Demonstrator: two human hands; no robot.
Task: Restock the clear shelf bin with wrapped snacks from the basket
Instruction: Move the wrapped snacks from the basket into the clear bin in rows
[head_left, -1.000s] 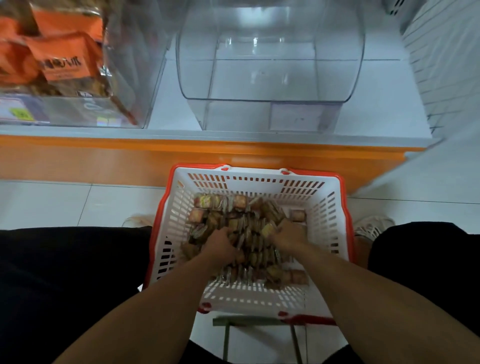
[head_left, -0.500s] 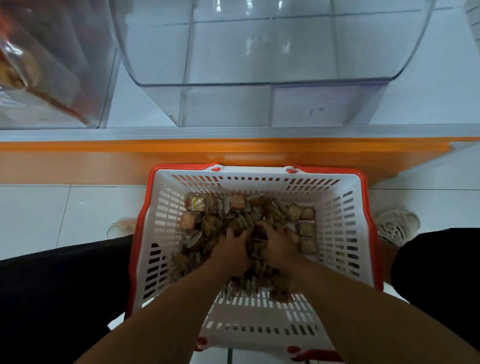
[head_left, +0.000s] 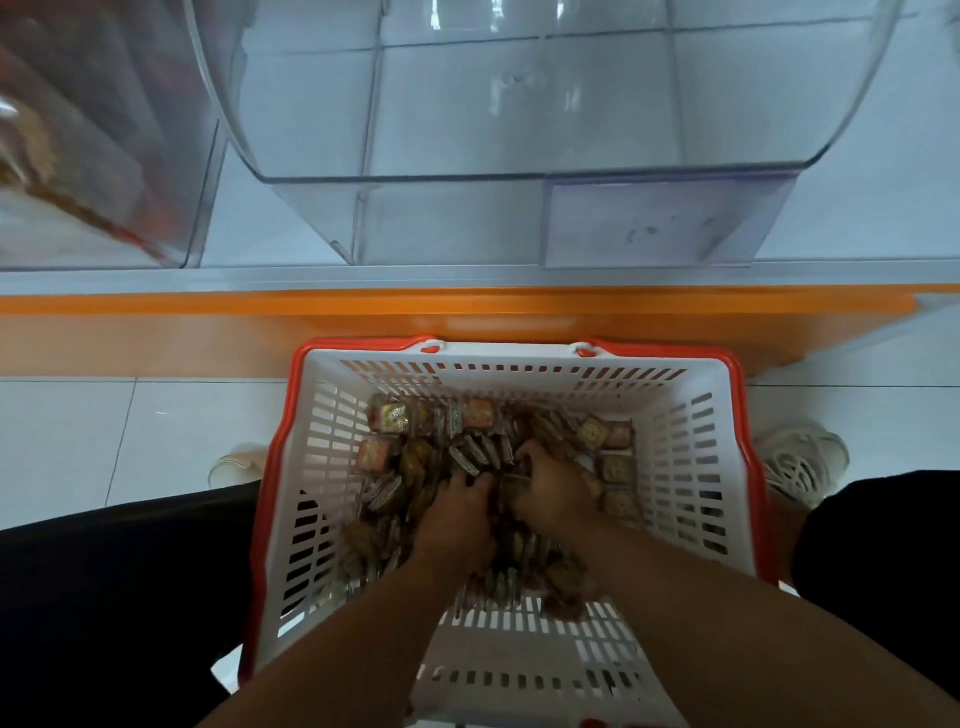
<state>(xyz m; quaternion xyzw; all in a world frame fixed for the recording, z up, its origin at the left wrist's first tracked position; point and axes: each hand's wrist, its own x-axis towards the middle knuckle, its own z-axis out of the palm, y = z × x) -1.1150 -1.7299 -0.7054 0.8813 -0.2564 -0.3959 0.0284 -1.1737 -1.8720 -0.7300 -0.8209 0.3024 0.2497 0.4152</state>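
A white basket with a red rim (head_left: 691, 467) sits between my knees, holding a heap of small wrapped snacks (head_left: 415, 452) in brown and orange wrappers. Both hands are dug into the heap side by side. My left hand (head_left: 457, 514) curls its fingers round a bunch of snacks near the middle. My right hand (head_left: 553, 488) grips another bunch just to its right. Fingertips of both hands are buried among the wrappers. The clear shelf bin (head_left: 519, 218) stands on the shelf directly above the basket, with nothing in it.
An orange-edged shelf front (head_left: 363, 306) runs across between bin and basket. A second clear bin (head_left: 93, 156) with orange packets stands at the left. White floor tiles and my shoes (head_left: 800, 462) flank the basket; my dark trousers fill the lower corners.
My hands have drawn together into the middle of the heap and closed round snacks. The view has moved closer to the shelf, so the bin looms larger.
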